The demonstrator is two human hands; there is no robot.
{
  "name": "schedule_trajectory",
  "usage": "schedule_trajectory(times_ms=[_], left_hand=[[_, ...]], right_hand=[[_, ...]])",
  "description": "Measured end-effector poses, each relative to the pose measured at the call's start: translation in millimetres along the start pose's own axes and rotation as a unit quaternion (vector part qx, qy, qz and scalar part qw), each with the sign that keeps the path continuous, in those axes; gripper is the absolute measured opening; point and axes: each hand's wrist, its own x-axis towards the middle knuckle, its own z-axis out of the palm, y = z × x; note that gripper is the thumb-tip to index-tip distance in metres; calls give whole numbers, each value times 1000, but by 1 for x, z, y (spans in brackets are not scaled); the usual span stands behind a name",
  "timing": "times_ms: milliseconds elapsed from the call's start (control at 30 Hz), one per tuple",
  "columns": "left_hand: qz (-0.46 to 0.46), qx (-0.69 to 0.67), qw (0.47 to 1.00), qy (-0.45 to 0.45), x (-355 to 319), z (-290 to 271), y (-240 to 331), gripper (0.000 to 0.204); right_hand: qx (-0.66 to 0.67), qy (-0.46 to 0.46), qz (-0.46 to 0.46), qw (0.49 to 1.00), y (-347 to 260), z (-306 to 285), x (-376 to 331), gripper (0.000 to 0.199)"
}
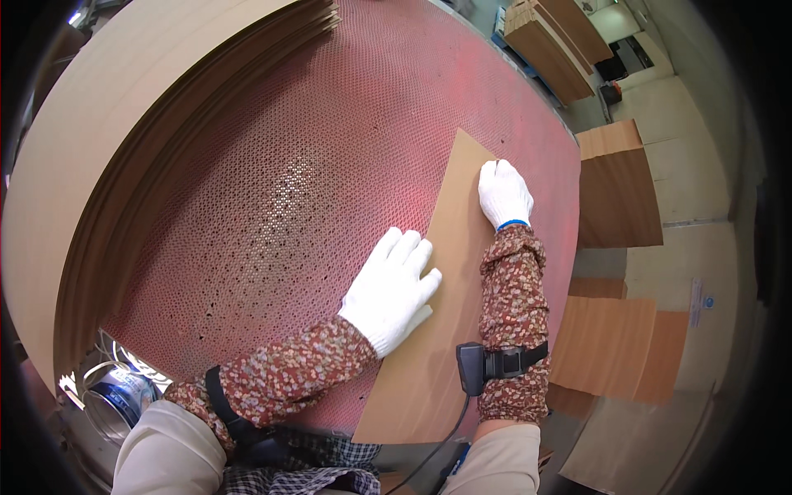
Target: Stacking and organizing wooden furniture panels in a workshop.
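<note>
A long, narrow sheet of thin brown wood (450,289) lies slantwise on a red mesh-topped table (363,91). My left hand (392,289), in a white knit glove, rests flat along the sheet's left edge with its fingers stretched out, partly over the mesh. Farther off, my right hand (505,194), gloved alike, is closed in a fist at the sheet's upper right edge. Its curled fingers hide whatever may be in them. Both forearms wear flowered sleeves, and a small black device (474,369) is strapped to the right one.
A tall stack of pale wood sheets (49,190) curves along the table's left side. Below it stands a blue metal can (124,402). Beyond the right edge are piles of brown sheets (617,186) and lower boards (606,342). Another stack (549,45) sits at the far right.
</note>
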Motion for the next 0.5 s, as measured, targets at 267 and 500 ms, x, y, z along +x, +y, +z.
schedule_trajectory(times_ms=[267, 500], left_hand=[[-13, 12, 1000, -13, 7, -7, -8, 53], [4, 3, 1000, 0, 1, -4, -4, 52]], right_hand=[[35, -29, 27, 999, -7, -10, 75, 52], [36, -12, -6, 999, -6, -16, 45, 47]])
